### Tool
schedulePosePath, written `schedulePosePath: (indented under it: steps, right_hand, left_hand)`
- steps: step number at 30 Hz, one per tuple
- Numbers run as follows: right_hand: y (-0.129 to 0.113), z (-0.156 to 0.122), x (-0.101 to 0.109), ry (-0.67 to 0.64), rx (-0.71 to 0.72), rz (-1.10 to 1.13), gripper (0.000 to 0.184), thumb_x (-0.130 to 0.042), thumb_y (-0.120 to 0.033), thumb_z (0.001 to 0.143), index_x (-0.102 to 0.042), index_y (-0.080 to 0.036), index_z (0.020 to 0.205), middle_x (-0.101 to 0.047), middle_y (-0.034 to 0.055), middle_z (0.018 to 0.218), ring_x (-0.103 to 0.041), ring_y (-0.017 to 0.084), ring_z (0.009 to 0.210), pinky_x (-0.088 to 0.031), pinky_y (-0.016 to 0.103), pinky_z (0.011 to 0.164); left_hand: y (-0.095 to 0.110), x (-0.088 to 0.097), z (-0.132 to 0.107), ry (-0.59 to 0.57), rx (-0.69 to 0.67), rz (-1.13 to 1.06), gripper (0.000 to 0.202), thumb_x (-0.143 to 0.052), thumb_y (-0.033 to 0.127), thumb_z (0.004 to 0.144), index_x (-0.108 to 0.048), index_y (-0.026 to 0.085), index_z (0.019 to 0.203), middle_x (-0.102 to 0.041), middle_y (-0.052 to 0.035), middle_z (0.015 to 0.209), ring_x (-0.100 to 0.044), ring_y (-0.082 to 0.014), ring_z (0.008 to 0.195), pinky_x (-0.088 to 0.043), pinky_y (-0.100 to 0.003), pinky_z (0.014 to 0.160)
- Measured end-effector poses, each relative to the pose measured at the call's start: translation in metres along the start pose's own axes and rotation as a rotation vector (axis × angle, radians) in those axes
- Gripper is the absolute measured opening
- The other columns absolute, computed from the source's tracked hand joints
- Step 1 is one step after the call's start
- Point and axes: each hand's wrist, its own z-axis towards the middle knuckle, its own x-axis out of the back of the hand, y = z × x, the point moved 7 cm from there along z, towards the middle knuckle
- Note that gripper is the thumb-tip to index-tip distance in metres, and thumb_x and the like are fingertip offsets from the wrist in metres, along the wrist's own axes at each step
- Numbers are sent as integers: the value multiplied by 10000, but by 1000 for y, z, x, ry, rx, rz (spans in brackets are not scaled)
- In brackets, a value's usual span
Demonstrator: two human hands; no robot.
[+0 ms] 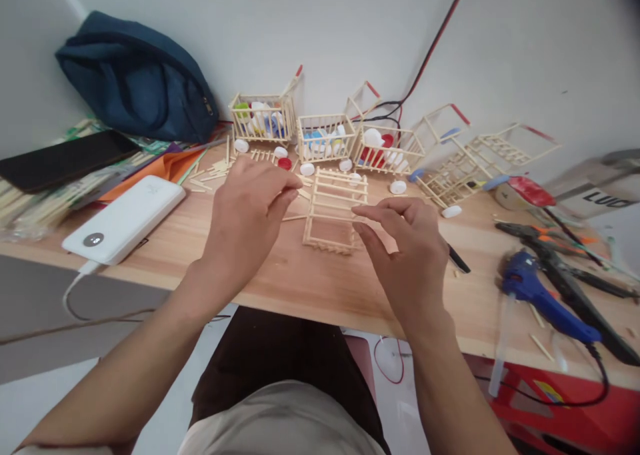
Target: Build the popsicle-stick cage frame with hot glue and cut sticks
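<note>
A small rectangular frame of thin wooden sticks [334,207], with rungs across its far part, lies on the table between my hands. My left hand [255,205] is above its left side, thumb and forefinger pinched together; whatever may be between them is too small to make out. At the frame's right side is my right hand [407,238], its thumb and forefinger tips slightly apart. Whether these tips touch the frame cannot be told. Behind stand several small stick-built carts, including a left one [263,118] and a middle one [326,137], with white round wheels and colourful contents.
Loose cut sticks [215,170] lie at the left. A white power bank [125,218], black phone [67,160] and blue bag [140,75] are farther left. On the right are a blue glue gun [543,292], pliers [530,235] and a black pen-like tool [459,258].
</note>
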Motion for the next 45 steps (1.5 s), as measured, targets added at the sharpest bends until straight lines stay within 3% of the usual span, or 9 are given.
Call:
schedulePosePath:
  steps: [8, 17, 27, 35, 45]
  right_hand:
    - [-17, 10, -23, -93, 146, -120, 148, -602, -303, 906, -713, -249, 987, -656, 61, 978, -539, 247, 922, -399, 415, 802]
    - [-17, 11, -31, -123, 151, -192, 128, -590, -321, 915, -693, -250, 890, -649, 43, 906, -510, 234, 872, -340, 383, 744]
    - [-14, 8, -34, -143, 152, -196, 142, -569, -293, 925, -661, -229, 838, -633, 42, 853, -493, 222, 828, -312, 366, 704]
    - [-13, 7, -34, -123, 133, -207, 140, -576, -301, 925, -655, -222, 839, -640, 38, 838, -506, 221, 822, -302, 362, 705]
    - [-13, 7, -34, -126, 122, -201, 156, -558, -286, 930, -641, -209, 823, -615, 44, 820, -487, 221, 819, -293, 358, 712]
  left_hand:
    - [-20, -29, -32, -139, 231, -245, 95, -591, 188, 855, -684, 205, 846, -697, 7, 801, -595, -172, 810, -443, -306, 742]
    - [-20, -39, -42, -135, 275, -410, 80, -636, 249, 837, -705, 220, 864, -723, 15, 856, -596, -171, 856, -442, -303, 784]
    - [-12, -44, -35, -142, 310, -301, 166, -609, 258, 820, -643, 199, 668, -706, -12, 730, -602, -203, 800, -445, -331, 728]
    - [-12, -48, -35, -139, 376, -309, 206, -597, 228, 805, -638, 189, 606, -696, -23, 693, -611, -199, 765, -445, -330, 699]
    - [-8, -45, -33, -130, 355, -280, 265, -576, 221, 808, -567, 189, 545, -657, -14, 622, -593, -187, 721, -426, -319, 670]
